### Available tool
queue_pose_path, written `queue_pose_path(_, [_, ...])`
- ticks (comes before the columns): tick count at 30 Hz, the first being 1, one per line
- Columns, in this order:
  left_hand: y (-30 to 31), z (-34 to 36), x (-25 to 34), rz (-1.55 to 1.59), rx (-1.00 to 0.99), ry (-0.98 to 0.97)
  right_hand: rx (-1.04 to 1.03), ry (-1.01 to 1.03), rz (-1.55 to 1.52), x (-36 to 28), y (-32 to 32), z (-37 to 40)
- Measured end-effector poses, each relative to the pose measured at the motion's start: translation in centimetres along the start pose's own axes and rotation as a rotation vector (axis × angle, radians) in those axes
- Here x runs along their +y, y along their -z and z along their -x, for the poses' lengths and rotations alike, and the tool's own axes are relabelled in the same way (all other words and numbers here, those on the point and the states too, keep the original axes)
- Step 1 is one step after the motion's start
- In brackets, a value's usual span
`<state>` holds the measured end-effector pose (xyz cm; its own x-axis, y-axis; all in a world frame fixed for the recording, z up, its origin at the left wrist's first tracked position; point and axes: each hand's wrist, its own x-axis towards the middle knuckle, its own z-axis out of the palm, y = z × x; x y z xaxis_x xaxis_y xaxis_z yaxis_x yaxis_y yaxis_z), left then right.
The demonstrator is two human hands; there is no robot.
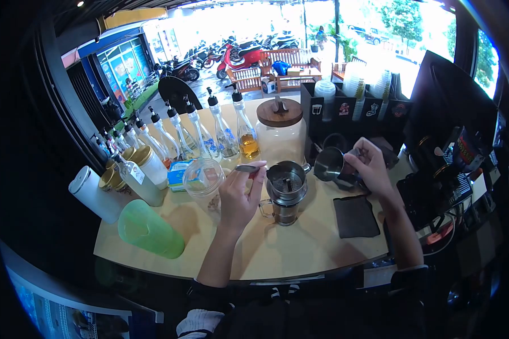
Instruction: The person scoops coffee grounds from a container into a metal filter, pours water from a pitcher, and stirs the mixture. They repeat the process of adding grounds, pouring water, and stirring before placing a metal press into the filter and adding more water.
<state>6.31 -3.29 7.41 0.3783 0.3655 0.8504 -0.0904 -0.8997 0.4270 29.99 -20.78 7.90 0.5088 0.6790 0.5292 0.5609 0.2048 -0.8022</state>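
In front of me a metal drip coffee filter (287, 179) sits on top of a glass mug (285, 213), its handle to the left. The open filter shows a small upright post inside. My right hand (371, 166) is closed on a metal pitcher (329, 165), held tilted to the right of the filter. Just left of the filter, my left hand (241, 198) pinches a small, thin, dark grey piece (246, 168); I cannot tell what it is. Behind that hand stands a clear plastic tub (204, 179), partly covered by my fingers.
Pump syrup bottles (226, 141) line the counter's far left edge, near white jars (151, 168) and a green pitcher (150, 229). A wooden-lidded glass jar (281, 133) and a black cup holder (345, 107) stand at the back. A dark cloth (356, 216) lies right.
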Motion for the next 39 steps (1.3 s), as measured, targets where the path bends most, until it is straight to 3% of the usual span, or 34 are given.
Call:
queue_pose_path(2, [0.1,0.1,0.0,-0.002,-0.004,-0.001,0.079,-0.181,-0.221,1.8,-0.4,1.2])
queue_pose_path(8, [0.4,0.3,0.5,-0.003,-0.006,-0.043,0.166,-0.371,-0.446,8.2,-2.6,3.5])
queue_pose_path(16, [0.3,0.8,0.4,0.045,-0.027,-0.1,0.209,-0.425,-0.636,13.9,-5.1,4.0])
queue_pose_path(23, [-0.4,0.7,0.5,0.049,-0.002,-0.142,0.225,-0.395,-0.558,16.7,-5.2,5.2])
queue_pose_path(25, [-0.3,0.5,0.8,0.011,-0.024,-0.166,0.176,-0.359,-0.279,16.7,-4.4,5.2])
queue_pose_path(26, [-0.2,0.5,0.8,0.012,-0.023,-0.166,0.176,-0.358,-0.277,14.9,-4.1,5.0])
queue_pose_path(28, [-0.1,0.2,0.9,-0.004,-0.083,-0.223,0.262,0.172,0.34,7.4,-3.4,4.1])
queue_pose_path(31, [-0.4,-0.6,1.2,-0.035,-0.187,-0.309,-0.006,0.296,0.136,-2.7,-4.3,4.2])
queue_pose_path(34, [-1.1,-1.1,2.0,-0.073,-0.267,-0.414,-0.143,0.378,0.075,-8.1,-6.1,4.3])
queue_pose_path(36, [-1.4,-1.0,2.0,-0.093,-0.287,-0.461,-0.221,0.39,0.072,-8.3,-6.6,3.7])
queue_pose_path(38, [-1.5,-1.0,1.9,-0.148,-0.27,-0.469,-0.131,0.625,0.143,-6.9,-7.2,2.7])
queue_pose_path(39, [-1.4,-1.1,1.8,-0.151,-0.268,-0.471,-0.13,0.628,0.142,-6.9,-7.1,2.7])
